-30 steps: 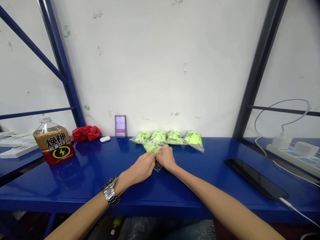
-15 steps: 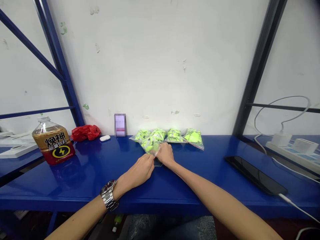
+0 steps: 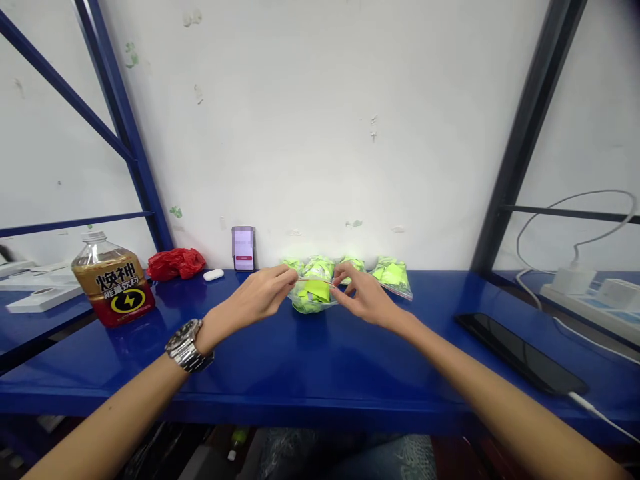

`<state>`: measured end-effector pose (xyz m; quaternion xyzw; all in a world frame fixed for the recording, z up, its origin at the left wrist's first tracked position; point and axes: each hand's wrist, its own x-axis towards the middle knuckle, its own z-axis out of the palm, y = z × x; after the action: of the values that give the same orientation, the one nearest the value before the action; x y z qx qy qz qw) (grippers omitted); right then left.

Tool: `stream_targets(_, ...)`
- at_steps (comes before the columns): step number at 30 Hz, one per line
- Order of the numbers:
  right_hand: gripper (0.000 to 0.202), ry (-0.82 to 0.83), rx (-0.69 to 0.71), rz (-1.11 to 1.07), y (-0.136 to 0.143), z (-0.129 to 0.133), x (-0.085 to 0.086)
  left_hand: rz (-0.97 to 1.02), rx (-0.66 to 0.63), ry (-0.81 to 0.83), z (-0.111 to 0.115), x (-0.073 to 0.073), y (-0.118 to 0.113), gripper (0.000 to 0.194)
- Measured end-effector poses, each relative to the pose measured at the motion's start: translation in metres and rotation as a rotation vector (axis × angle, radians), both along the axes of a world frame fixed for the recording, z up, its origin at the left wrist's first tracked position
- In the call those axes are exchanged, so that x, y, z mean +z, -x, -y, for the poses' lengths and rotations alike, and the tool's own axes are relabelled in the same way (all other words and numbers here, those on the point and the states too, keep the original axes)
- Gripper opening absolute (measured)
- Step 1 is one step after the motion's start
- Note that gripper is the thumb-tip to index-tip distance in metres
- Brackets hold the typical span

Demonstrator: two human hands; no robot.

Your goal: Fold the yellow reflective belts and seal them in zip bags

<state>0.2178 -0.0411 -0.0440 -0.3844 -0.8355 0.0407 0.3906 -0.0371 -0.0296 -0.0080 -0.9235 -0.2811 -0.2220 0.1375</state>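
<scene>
A clear zip bag with neon yellow-green pieces (image 3: 311, 298) hangs between my hands, its red-lined mouth edge stretched between them. My left hand (image 3: 265, 291) pinches the left end of that edge; a metal watch (image 3: 189, 347) is on the wrist. At the right end, my right hand (image 3: 363, 293) pinches the edge between thumb and fingers. Behind stand more bags of the same kind along the wall, one of them (image 3: 393, 275) right of my right hand. Others are partly hidden by my hands and the held bag.
On the blue table (image 3: 280, 373) stand a drink bottle (image 3: 115, 280), a red plastic bag (image 3: 176, 264), a white case (image 3: 213, 275) and an upright phone (image 3: 244, 249) at left. A black phone (image 3: 520, 352) with a cable and a power strip (image 3: 595, 303) are at right.
My hands have moved apart and up, to opposite ends of the bag's mouth. The bag has turned, with its mouth edge now on top and its filled part below.
</scene>
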Motion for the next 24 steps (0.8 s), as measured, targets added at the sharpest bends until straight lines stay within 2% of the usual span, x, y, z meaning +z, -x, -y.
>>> stream_targets(3, 0.023, -0.150, 0.043, 0.278, -0.007, 0.001, 0.014, -0.129, -0.092, -0.015, -0.002, 0.016, -0.001, 0.028)
stream_targets(6, 0.026, -0.121, 0.013, 0.434, -0.012, 0.005, 0.029, -0.174, -0.092, 0.038, -0.001, 0.027, -0.003, 0.030)
stream_targets(12, 0.025, -0.013, 0.075, 0.480, -0.013, 0.010, 0.069, -0.164, -0.055, 0.146, 0.001, 0.059, -0.011, 0.029)
stream_targets(15, 0.026, 0.016, 0.018, 0.478, -0.014, 0.010, 0.083, -0.154, -0.015, 0.173, -0.003, 0.073, -0.012, 0.028)
stream_targets(18, 0.026, 0.074, 0.013, 0.471, -0.017, 0.011, 0.085, -0.129, -0.056, 0.279, -0.009, 0.075, -0.009, 0.032)
stream_targets(21, 0.019, 0.091, 0.104, 0.409, -0.022, 0.011, 0.079, -0.112, -0.136, 0.333, -0.013, 0.068, -0.007, 0.030)
stream_targets(24, 0.015, 0.068, 0.167, 0.335, -0.026, 0.010, 0.075, -0.103, -0.164, 0.335, -0.016, 0.062, -0.008, 0.025)
